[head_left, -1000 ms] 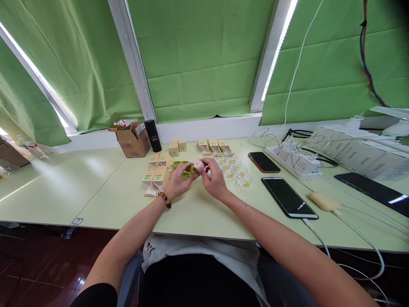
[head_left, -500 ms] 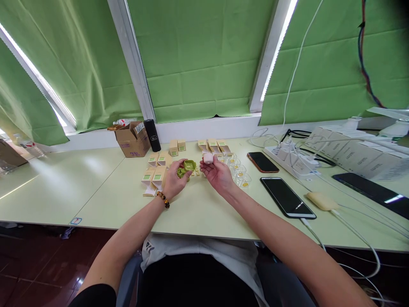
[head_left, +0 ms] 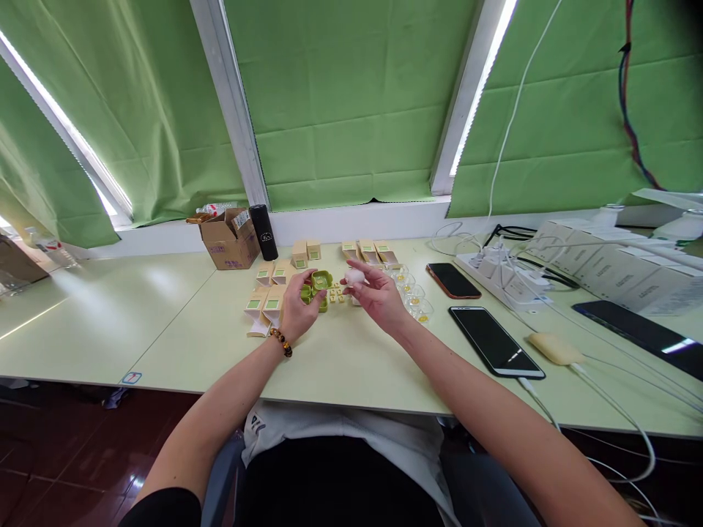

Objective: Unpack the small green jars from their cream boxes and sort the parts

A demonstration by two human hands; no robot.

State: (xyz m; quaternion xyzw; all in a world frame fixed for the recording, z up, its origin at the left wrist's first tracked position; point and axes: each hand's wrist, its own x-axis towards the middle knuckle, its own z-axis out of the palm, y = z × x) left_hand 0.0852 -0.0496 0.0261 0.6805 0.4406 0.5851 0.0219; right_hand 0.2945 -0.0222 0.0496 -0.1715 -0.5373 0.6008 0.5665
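My left hand (head_left: 299, 304) grips a small green square cup (head_left: 321, 279) between thumb and fingers, just above other green cups (head_left: 314, 298) on the table. Facing it, my right hand (head_left: 378, 296) holds a small pale pinkish-white piece (head_left: 354, 277) at its fingertips; its exact kind I cannot make out. Tiny yellow pieces (head_left: 336, 294) lie on the table between the hands. Beyond my right hand are several clear plastic cups (head_left: 414, 296) with yellow spots. Left of my left hand stand small open cardboard boxes (head_left: 273, 301) with green labels.
More small boxes (head_left: 369, 252) stand at the back. A brown carton (head_left: 229, 245) and a black cylinder (head_left: 263, 233) are at the back left. On the right lie two phones (head_left: 494, 340) (head_left: 453, 280), a power strip (head_left: 502, 278), cables and white boxes (head_left: 609, 263).
My right hand has turned over, fingers now pointing left, and brought the pale piece slightly left and down. My left hand, still holding the green cup, has shifted slightly left.
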